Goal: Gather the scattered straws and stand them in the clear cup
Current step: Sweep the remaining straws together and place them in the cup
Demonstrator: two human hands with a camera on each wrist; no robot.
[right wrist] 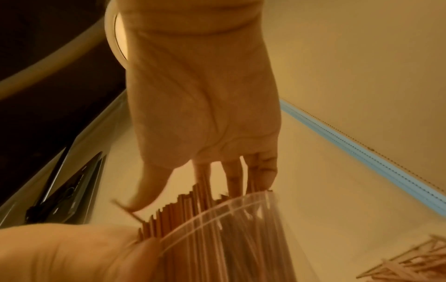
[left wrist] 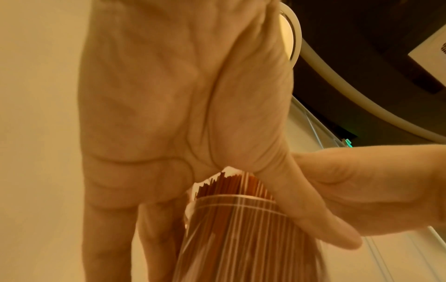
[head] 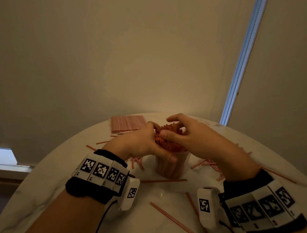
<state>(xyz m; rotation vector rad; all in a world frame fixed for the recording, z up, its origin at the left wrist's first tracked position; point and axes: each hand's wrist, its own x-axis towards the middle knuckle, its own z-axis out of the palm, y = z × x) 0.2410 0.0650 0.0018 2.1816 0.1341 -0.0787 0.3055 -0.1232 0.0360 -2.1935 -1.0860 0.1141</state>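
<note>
Our left hand (head: 137, 142) wraps the clear cup (head: 170, 167) standing on the table (head: 140, 225); our right hand (head: 198, 138) rests, fingers loose and apart, on the packed straws (head: 167, 143). The loose straws (head: 175, 222) look light, slippery and crushable, so we pinch them gently mid-length

My right hand (right wrist: 205, 114) enters from 12 o'clock, palm toward the camera. Its fingers (right wrist: 234, 177) point down into the tops of the straws (right wrist: 183, 211), and some straws rise between them. The straws stand upright in the cup (right wrist: 253, 238), at 6 o'clock. My left hand (right wrist: 60, 253), at 8 o'clock, touches the cup at its rim. Loose straws (right wrist: 410, 267) lie at 4 o'clock. A blue strip (right wrist: 357, 152) runs diagonally at 3 o'clock.
</note>
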